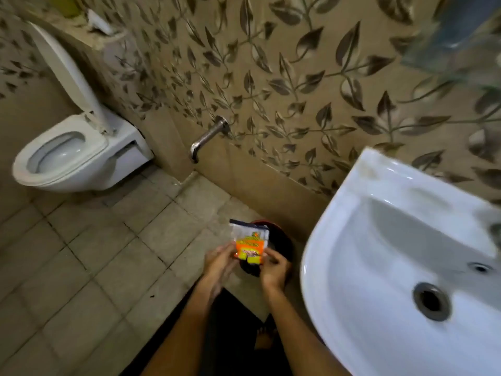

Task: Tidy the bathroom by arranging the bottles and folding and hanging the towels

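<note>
Both my hands hold a small plastic packet (249, 241) with an orange and yellow label, low in the middle of the view. My left hand (221, 263) grips its left edge and my right hand (273, 267) pinches its right lower corner. The packet hangs over a dark round bin with a red rim (283, 240) that stands on the floor against the wall. No bottles or towels show clearly.
A white wash basin (366, 213) juts out at the right. A white toilet (67, 158) with its lid up stands at the left. A metal spout (207, 138) sticks out of the leaf-patterned wall. The floor is grey tile (95, 253). A glass shelf (461, 44) is blurred at top right.
</note>
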Motion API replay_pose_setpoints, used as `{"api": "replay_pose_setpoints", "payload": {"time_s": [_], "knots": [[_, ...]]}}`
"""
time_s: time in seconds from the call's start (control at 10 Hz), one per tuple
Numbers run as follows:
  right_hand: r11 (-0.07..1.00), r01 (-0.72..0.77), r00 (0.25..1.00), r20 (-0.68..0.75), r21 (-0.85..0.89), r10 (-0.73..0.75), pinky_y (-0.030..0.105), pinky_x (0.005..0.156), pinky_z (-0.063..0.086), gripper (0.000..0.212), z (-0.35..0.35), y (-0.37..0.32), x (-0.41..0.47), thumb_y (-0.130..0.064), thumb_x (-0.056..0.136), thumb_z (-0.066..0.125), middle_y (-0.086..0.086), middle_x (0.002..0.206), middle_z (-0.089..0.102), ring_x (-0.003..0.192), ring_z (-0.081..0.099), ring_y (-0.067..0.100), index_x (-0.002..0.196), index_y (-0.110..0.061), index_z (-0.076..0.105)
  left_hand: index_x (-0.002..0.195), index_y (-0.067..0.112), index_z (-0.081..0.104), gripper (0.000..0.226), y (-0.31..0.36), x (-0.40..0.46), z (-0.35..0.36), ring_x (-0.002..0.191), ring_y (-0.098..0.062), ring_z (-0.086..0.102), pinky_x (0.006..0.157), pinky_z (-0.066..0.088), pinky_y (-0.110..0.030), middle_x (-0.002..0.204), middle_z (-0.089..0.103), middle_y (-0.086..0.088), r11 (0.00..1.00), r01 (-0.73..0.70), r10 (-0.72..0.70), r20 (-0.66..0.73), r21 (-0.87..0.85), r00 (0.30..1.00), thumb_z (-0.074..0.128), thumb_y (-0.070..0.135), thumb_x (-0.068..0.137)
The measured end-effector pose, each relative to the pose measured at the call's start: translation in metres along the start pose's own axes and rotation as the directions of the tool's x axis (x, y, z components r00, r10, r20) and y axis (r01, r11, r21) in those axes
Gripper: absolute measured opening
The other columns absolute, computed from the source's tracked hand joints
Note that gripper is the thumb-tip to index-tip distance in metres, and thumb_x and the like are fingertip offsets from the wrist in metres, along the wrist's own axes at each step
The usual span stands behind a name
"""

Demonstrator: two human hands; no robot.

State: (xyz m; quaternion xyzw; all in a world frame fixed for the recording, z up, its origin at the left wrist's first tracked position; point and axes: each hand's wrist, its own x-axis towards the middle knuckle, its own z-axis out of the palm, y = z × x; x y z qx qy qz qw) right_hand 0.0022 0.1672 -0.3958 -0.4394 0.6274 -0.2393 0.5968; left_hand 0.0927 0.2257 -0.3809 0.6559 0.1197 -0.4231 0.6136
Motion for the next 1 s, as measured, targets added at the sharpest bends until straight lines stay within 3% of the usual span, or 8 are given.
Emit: {"api": "replay_pose_setpoints", "payload": {"time_s": [0.1, 0.3, 0.4, 0.6, 0.7, 0.8, 0.9, 1.0], "knots": [[0.993, -0.117, 0.990, -0.073, -0.001, 0.117, 0.053, 0.090, 0.050, 0.019, 0.013, 0.060, 0.047, 0.013, 0.083, 0.059, 0.029, 0.104, 0.067, 0.098, 0.064, 0.042, 0.100, 0.011, 0.068, 0.112, -0.005, 0.060, 0.025, -0.042, 0.051, 0.002, 0.091, -0.027, 0.062, 0.079, 0.052, -0.031, 0.105, 0.064, -0.018, 0.987, 0.160, -0.160, 0.005, -0.007, 0.987, 0.057, 0.002, 0.087], [0.955, -0.289, 0.952, -0.088, 0.068, 0.295, 0.053, 0.094, 0.049, 0.017, 0.024, 0.149, 0.126, 0.010, 0.084, 0.059, 0.021, 0.106, 0.068, 0.101, 0.063, 0.037, 0.097, 0.005, 0.070, 0.121, -0.011, 0.050, 0.038, -0.114, 0.136, 0.008, 0.072, -0.020, 0.061, 0.059, 0.054, -0.022, 0.116, 0.053, -0.027, 0.986, 0.160, -0.160, 0.012, 0.047, 0.987, 0.047, -0.018, 0.084], [0.938, -0.326, 0.927, -0.152, 0.121, 0.342, 0.051, 0.094, 0.050, 0.019, 0.026, 0.171, 0.152, 0.008, 0.085, 0.059, 0.020, 0.109, 0.067, 0.103, 0.063, 0.037, 0.102, 0.005, 0.069, 0.107, 0.000, 0.056, 0.033, -0.141, 0.165, 0.013, 0.087, -0.026, 0.060, 0.070, 0.053, -0.032, 0.111, 0.056, -0.019, 0.978, 0.207, -0.207, 0.022, 0.007, 0.978, 0.052, -0.019, 0.080], [0.923, -0.313, 0.897, -0.249, 0.225, 0.365, 0.037, 0.083, 0.054, 0.023, 0.035, 0.194, 0.188, 0.006, 0.088, 0.057, 0.017, 0.114, 0.067, 0.100, 0.063, 0.030, 0.108, 0.004, 0.068, 0.115, 0.015, 0.053, 0.036, -0.173, 0.218, 0.023, 0.106, -0.024, 0.054, 0.077, 0.051, -0.030, 0.122, 0.050, -0.009, 0.953, 0.276, -0.292, 0.132, 0.129, 0.947, 0.047, -0.010, 0.089], [0.953, -0.249, 0.934, -0.218, 0.172, 0.283, 0.024, 0.082, 0.048, 0.034, 0.046, 0.201, 0.192, 0.005, 0.088, 0.058, 0.016, 0.127, 0.060, 0.111, 0.058, 0.023, 0.121, 0.002, 0.060, 0.124, 0.016, 0.050, 0.041, -0.183, 0.236, 0.026, 0.123, -0.033, 0.048, 0.092, 0.045, -0.035, 0.137, 0.044, -0.016, 0.947, 0.274, -0.301, 0.171, 0.168, 0.938, 0.042, -0.009, 0.092], [0.968, -0.245, 0.952, -0.175, 0.058, 0.251, 0.021, 0.090, 0.042, 0.049, 0.052, 0.213, 0.196, -0.002, 0.087, 0.062, 0.009, 0.139, 0.050, 0.126, 0.048, 0.020, 0.134, -0.011, 0.050, 0.133, 0.019, 0.044, 0.049, -0.192, 0.251, 0.025, 0.124, -0.033, 0.048, 0.093, 0.046, -0.038, 0.140, 0.042, -0.016, 0.934, 0.281, -0.323, 0.190, 0.219, 0.927, 0.041, -0.008, 0.093], [0.964, -0.266, 0.952, -0.165, -0.027, 0.258, 0.028, 0.099, 0.040, 0.056, 0.043, 0.230, 0.193, -0.001, 0.086, 0.063, 0.006, 0.144, 0.045, 0.132, 0.043, 0.022, 0.137, -0.016, 0.047, 0.141, 0.024, 0.038, 0.056, -0.201, 0.258, 0.008, 0.100, -0.005, 0.063, 0.074, 0.048, -0.026, 0.132, 0.051, -0.007, 0.893, 0.254, -0.322, 0.134, 0.371, 0.937, 0.044, -0.004, 0.093], [0.947, -0.312, 0.932, -0.214, -0.070, 0.291, 0.028, 0.098, 0.039, 0.058, 0.032, 0.238, 0.182, 0.000, 0.086, 0.062, 0.006, 0.146, 0.043, 0.134, 0.040, 0.024, 0.139, -0.016, 0.045, 0.138, 0.023, 0.042, 0.055, -0.216, 0.251, -0.016, 0.110, -0.004, 0.059, 0.084, 0.048, -0.031, 0.142, 0.042, -0.007, 0.869, 0.299, -0.354, 0.072, 0.394, 0.932, 0.043, -0.007, 0.092]]}}
